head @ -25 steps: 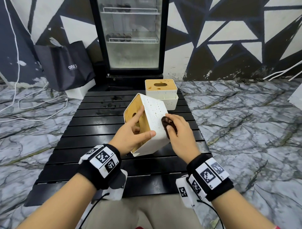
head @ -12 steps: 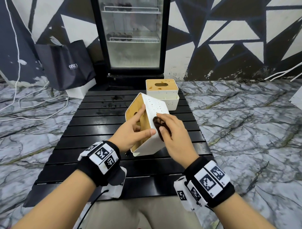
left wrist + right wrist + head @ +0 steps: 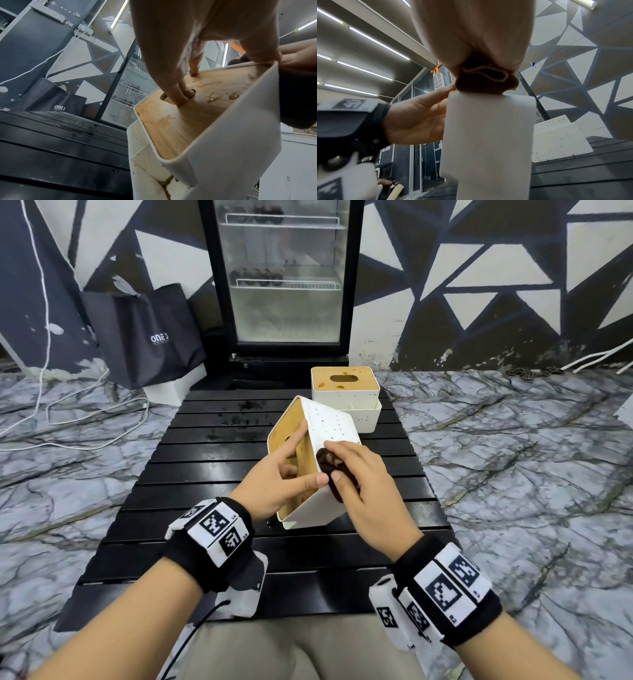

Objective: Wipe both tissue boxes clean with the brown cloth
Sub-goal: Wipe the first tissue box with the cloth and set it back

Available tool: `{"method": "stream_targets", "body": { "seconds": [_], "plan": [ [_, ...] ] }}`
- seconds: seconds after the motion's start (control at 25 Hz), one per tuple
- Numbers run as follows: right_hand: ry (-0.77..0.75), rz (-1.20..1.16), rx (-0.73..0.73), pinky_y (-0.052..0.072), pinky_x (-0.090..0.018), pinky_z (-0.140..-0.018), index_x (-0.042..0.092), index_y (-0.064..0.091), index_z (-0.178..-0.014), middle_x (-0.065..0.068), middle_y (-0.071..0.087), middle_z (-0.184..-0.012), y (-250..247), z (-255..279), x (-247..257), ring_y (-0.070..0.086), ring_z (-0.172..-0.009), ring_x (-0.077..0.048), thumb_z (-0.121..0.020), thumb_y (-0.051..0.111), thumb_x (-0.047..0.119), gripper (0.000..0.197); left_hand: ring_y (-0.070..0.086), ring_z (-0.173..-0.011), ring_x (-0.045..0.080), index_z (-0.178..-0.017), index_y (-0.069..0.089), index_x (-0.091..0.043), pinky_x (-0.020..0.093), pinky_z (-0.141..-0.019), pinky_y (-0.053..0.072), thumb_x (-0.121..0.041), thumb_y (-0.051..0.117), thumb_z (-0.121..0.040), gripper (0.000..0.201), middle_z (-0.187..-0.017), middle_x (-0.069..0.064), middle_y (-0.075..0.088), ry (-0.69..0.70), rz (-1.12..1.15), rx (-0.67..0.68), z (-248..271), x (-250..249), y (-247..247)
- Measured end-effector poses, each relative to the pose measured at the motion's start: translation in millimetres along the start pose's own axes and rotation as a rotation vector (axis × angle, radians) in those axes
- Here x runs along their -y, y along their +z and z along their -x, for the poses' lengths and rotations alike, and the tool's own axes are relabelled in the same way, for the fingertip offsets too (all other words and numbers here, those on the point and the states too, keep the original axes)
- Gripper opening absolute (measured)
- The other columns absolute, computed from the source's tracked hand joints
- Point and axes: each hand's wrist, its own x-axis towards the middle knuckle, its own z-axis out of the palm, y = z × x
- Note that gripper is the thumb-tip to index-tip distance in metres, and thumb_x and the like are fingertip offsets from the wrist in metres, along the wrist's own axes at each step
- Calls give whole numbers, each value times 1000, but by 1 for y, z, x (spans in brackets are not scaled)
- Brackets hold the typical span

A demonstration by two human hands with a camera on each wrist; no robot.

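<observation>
On the far left a dark paper bag [image 3: 144,337] leans against the painted wall, and beside it stands a glass-door fridge [image 3: 286,278] behind the black slatted table [image 3: 205,460]. At the table's middle the left hand [image 3: 277,484] grips the tilted white tissue box with a wooden lid [image 3: 330,428] — fingers hooked into the lid's slot, thumb laid along its edge — with one bottom corner resting on the slats. To its right the right hand [image 3: 370,491] clutches the bunched brown cloth [image 3: 330,470] and presses it against the box's speckled white side, while the second white, wooden-lidded tissue box [image 3: 346,392] stands upright just behind.
</observation>
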Motion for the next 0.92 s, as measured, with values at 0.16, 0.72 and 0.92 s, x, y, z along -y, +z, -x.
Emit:
{"method": "stream_targets", "body": {
  "seconds": [0.16, 0.72, 0.92],
  "plan": [
    [54, 16, -1, 22, -11, -101, 23, 47, -129, 9, 47, -127, -7, 4, -11, 36, -121, -8, -89, 41, 23, 41, 67, -86, 2, -134, 22, -53, 22, -86, 51, -35, 78, -64, 91, -89, -31, 67, 0, 23, 1, 0, 2, -1],
    [118, 54, -37, 26, -24, -105, 16, 49, -128, -1, 49, -130, -11, -4, -16, 39, -121, -16, -90, 44, 14, 38, 67, -90, 4, -128, 26, -58, 22, -86, 52, -35, 83, -65, 89, -94, -27, 68, -12, 46, 10, -2, 2, -1],
    [4, 25, -30, 19, -5, -100, 18, 48, -128, 7, 47, -125, 0, 1, -1, 34, -116, -3, -89, 42, 19, 39, 67, -93, 7, -140, 22, -49, 27, -92, 50, -36, 79, -68, 92, -100, -23, 67, 0, 37, 17, -4, 2, 0]
  ]
}}
